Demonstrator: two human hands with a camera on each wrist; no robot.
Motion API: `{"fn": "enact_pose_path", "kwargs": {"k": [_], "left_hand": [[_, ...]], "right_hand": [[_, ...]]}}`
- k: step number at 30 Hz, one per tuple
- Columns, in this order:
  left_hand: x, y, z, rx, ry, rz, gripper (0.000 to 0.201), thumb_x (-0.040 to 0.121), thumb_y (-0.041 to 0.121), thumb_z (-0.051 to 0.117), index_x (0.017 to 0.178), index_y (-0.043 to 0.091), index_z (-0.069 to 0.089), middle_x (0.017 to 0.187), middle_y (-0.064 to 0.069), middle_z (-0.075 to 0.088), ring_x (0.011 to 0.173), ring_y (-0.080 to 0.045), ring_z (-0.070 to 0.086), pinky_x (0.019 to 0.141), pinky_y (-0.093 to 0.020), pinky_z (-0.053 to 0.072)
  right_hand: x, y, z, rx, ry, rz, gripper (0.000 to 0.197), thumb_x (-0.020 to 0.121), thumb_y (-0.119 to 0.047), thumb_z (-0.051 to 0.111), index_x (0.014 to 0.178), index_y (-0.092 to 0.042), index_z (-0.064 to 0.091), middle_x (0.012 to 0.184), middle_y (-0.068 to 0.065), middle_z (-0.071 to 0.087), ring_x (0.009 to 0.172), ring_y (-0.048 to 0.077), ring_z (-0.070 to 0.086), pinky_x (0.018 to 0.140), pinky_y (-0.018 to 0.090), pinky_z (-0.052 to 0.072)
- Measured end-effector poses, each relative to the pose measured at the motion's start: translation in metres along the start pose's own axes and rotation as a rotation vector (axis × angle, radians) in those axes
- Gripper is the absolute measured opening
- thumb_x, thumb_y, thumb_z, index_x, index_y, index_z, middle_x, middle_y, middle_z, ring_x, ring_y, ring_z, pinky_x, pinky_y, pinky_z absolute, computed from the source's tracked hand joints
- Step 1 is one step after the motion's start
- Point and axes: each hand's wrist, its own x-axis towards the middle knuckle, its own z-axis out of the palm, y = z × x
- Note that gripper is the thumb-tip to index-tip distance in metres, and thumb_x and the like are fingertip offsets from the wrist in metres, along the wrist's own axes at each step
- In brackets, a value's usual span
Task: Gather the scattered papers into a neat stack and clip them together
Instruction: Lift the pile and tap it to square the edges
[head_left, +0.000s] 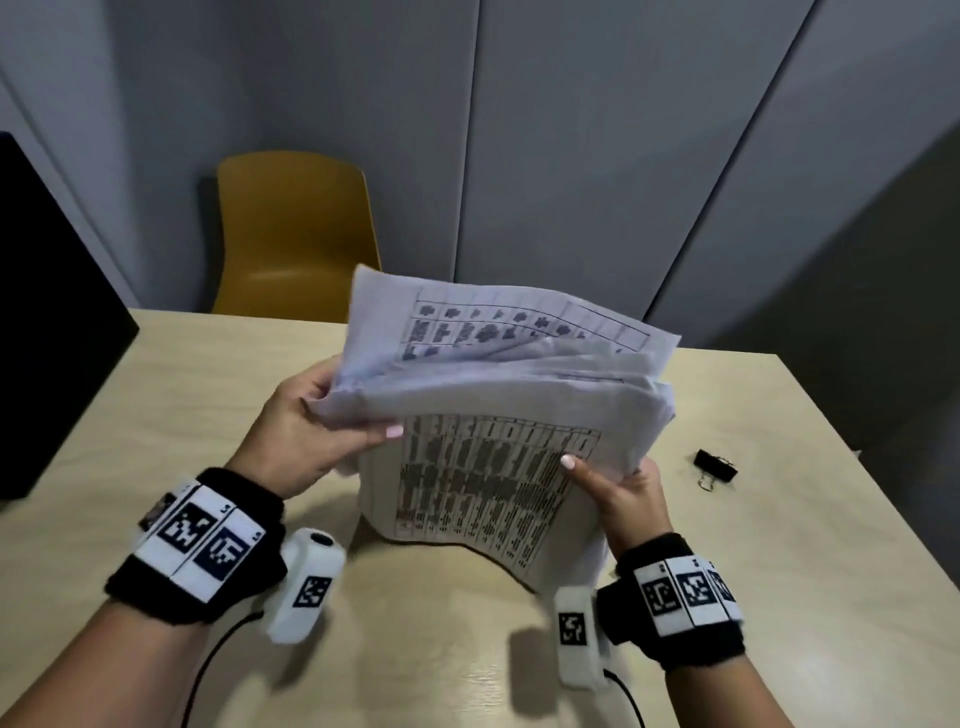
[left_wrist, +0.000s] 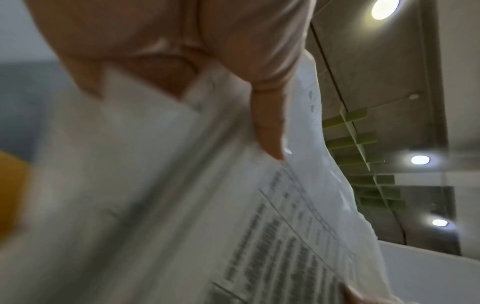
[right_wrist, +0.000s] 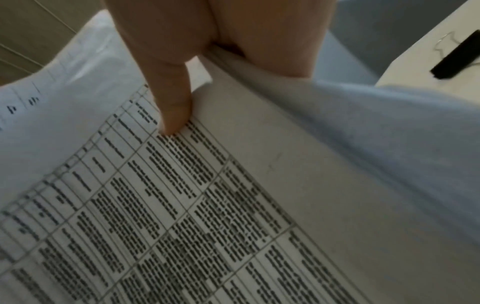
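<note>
A loose bundle of printed papers (head_left: 498, 405) with tables on them stands on its lower edge on the table, sheets uneven and fanned at the top. My left hand (head_left: 311, 431) grips the bundle's left edge, thumb on the near side. My right hand (head_left: 618, 493) grips the right edge, thumb pressed on the front sheet. The left wrist view shows my left thumb (left_wrist: 270, 127) on the papers (left_wrist: 182, 205). In the right wrist view my right thumb (right_wrist: 174, 111) lies on the front sheet (right_wrist: 182, 205). A black binder clip (head_left: 716, 466) (right_wrist: 457, 55) lies on the table to the right.
The light wooden table (head_left: 441, 649) has its right edge close to the clip. A yellow chair (head_left: 296, 234) stands behind the table. A black monitor (head_left: 47, 322) is at the far left. Grey wall panels rise behind.
</note>
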Motion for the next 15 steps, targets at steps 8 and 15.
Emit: {"fn": "enact_pose_path", "kwargs": {"k": [8, 15], "left_hand": [[-0.014, -0.047, -0.028, 0.193, 0.063, -0.103, 0.046, 0.075, -0.003, 0.070, 0.076, 0.043, 0.070, 0.072, 0.012, 0.073, 0.071, -0.004, 0.066, 0.069, -0.013, 0.051], [-0.004, -0.049, -0.009, 0.214, 0.146, -0.077, 0.053, 0.078, 0.010, 0.070, 0.107, 0.049, 0.047, 0.116, 0.003, 0.058, 0.104, -0.017, 0.057, 0.086, -0.030, 0.049]], "right_hand": [[0.003, 0.006, -0.015, 0.099, 0.083, 0.034, 0.020, 0.067, 0.004, 0.066, 0.083, -0.008, 0.063, 0.065, -0.005, 0.074, 0.060, 0.008, 0.069, 0.054, 0.019, 0.055], [0.005, 0.006, -0.016, 0.066, 0.042, 0.062, 0.022, 0.077, 0.015, 0.056, 0.083, -0.006, 0.061, 0.062, -0.003, 0.073, 0.056, 0.009, 0.068, 0.052, 0.020, 0.055]]}}
